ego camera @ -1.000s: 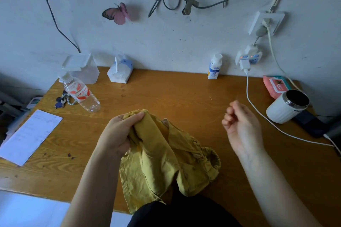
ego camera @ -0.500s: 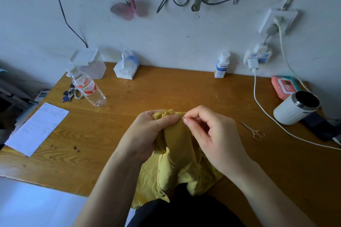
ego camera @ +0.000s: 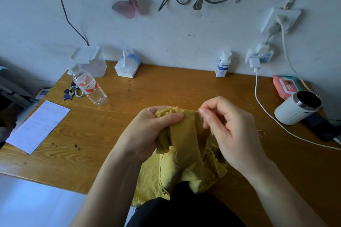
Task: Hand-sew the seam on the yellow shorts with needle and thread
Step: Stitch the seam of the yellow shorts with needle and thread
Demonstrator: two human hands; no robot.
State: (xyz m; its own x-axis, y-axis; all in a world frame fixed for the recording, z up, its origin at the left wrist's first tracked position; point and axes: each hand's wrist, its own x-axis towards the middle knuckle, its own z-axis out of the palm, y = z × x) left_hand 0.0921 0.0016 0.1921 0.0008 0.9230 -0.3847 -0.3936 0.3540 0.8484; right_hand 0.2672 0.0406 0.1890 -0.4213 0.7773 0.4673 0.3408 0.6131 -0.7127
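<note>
Yellow shorts, soft, crumpled, perhaps cotton.

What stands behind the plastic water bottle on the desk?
A clear lidded container stands behind the water bottle. The bottle's top covers its lower left corner, so that part cannot be seen.

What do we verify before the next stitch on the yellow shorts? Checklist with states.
1. Left hand grips the folded yellow shorts: ok.
2. Right hand pinches the shorts' top edge: ok.
3. Needle in that pinch: cannot tell, too small to see.
4. Thread untangled: cannot tell.
5. Scissors near, on the table just beyond the right hand: ok.
6. White cable apart from the fabric: ok.
</note>
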